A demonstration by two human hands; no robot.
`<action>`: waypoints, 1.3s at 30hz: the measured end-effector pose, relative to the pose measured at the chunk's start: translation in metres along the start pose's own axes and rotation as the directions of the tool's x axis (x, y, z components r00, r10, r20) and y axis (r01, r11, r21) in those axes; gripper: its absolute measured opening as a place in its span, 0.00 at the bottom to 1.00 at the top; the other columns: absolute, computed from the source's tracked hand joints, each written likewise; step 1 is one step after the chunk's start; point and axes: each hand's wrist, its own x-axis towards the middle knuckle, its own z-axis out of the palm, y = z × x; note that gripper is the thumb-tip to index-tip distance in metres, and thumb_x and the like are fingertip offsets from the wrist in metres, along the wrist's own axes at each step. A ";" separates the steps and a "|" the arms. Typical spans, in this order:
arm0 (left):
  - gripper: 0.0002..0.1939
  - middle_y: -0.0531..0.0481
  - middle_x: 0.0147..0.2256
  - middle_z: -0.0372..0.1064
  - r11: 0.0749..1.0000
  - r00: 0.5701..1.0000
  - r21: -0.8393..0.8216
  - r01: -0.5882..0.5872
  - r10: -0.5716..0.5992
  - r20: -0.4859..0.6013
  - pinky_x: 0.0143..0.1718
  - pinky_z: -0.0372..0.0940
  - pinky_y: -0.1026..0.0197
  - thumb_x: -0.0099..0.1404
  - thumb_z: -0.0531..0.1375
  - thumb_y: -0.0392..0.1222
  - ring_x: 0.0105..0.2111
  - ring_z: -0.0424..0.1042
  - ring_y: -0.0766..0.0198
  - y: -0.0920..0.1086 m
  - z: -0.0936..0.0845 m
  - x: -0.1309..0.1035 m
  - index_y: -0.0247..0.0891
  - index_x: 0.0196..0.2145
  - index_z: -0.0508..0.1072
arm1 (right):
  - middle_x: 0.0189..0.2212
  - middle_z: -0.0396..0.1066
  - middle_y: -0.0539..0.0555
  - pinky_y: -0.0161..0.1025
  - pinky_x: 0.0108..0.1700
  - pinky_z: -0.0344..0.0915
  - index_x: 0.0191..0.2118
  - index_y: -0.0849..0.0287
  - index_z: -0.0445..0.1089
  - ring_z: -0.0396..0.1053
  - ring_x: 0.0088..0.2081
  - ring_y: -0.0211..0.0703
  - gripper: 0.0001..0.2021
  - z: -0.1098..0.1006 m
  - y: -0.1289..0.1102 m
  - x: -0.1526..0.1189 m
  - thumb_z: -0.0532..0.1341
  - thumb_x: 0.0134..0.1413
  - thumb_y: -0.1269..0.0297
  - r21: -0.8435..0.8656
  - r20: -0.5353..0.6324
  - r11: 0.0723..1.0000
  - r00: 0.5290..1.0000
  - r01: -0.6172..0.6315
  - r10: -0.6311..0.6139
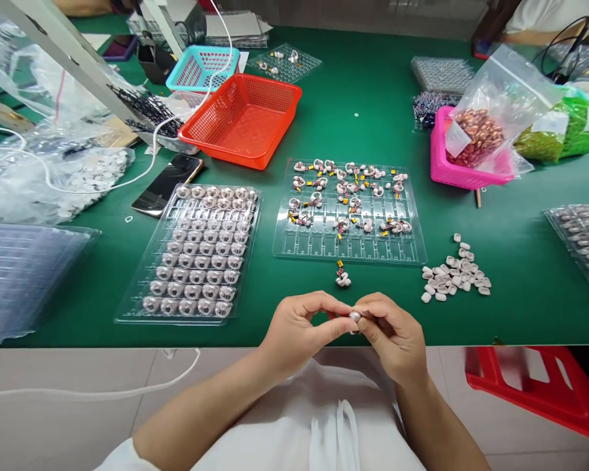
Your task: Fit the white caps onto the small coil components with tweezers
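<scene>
Between the fingertips of my left hand (pixel 307 330) and my right hand (pixel 390 333) is a small shiny earbud shell (pixel 355 316). Both hands pinch it just above the table's front edge, and the fingers cover most of it. Just beyond them lies one loose earbud part (pixel 343 278) with a yellow flex tab. Past it, a clear tray (pixel 307 247) carries several white earbud parts with yellow tabs and wires. To the left, another clear tray (pixel 142 288) holds rows of shiny pinkish-silver shells. A heap of small white caps (pixel 459 271) lies right of my hands.
An orange basket (pixel 243 121) and a blue basket (pixel 203 69) stand back left, near a phone (pixel 167 185). A pink basket (pixel 471 173) with a bag of copper-coloured parts (pixel 476 134) stands right. Stacked clear trays (pixel 34 275) lie far left; a red stool (pixel 535 386) is below right.
</scene>
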 end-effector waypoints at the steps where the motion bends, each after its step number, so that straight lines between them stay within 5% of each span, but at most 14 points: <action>1: 0.04 0.46 0.30 0.79 1.000 1.000 0.031 -0.003 0.003 -0.008 0.37 0.67 0.58 0.57 0.70 0.38 0.32 0.74 0.58 0.001 0.001 0.000 0.36 0.31 0.82 | 0.34 0.73 0.52 0.35 0.33 0.68 0.43 0.52 0.75 0.71 0.36 0.41 0.09 0.001 0.002 -0.001 0.63 0.63 0.75 0.018 -0.014 1.000 1.000 -0.005 0.006; 10: 0.04 0.46 0.31 0.80 0.993 0.997 0.105 -0.050 0.056 -0.055 0.36 0.68 0.60 0.58 0.68 0.37 0.32 0.75 0.59 0.003 0.005 -0.001 0.35 0.32 0.82 | 0.34 0.70 0.54 0.36 0.30 0.70 0.40 0.56 0.75 0.69 0.32 0.40 0.03 0.009 0.012 -0.007 0.63 0.63 0.68 0.188 -0.081 0.976 0.989 -0.107 0.124; 20: 0.02 0.47 0.30 0.79 0.986 0.990 0.132 -0.104 0.115 -0.077 0.36 0.68 0.60 0.58 0.68 0.37 0.32 0.75 0.59 0.003 0.006 -0.002 0.37 0.31 0.82 | 0.35 0.71 0.54 0.36 0.30 0.70 0.42 0.55 0.76 0.70 0.34 0.41 0.05 0.009 0.014 -0.008 0.63 0.63 0.71 0.197 -0.076 0.977 0.993 -0.078 0.095; 34: 0.03 0.45 0.29 0.80 0.943 0.950 0.158 -0.294 0.306 -0.057 0.35 0.70 0.59 0.60 0.68 0.34 0.31 0.75 0.59 -0.005 0.003 0.000 0.37 0.33 0.83 | 0.36 0.74 0.54 0.37 0.32 0.72 0.45 0.52 0.75 0.73 0.35 0.42 0.11 0.005 0.006 -0.002 0.62 0.63 0.75 -0.022 -0.033 0.999 0.999 0.036 -0.036; 39: 0.03 0.45 0.29 0.81 0.962 0.964 0.081 -0.262 0.264 -0.024 0.37 0.71 0.57 0.60 0.69 0.35 0.31 0.76 0.58 -0.006 0.000 -0.001 0.38 0.32 0.84 | 0.35 0.75 0.54 0.36 0.32 0.71 0.46 0.52 0.74 0.74 0.36 0.42 0.13 -0.001 -0.001 0.000 0.62 0.61 0.78 -0.198 0.042 0.971 0.991 0.136 -0.130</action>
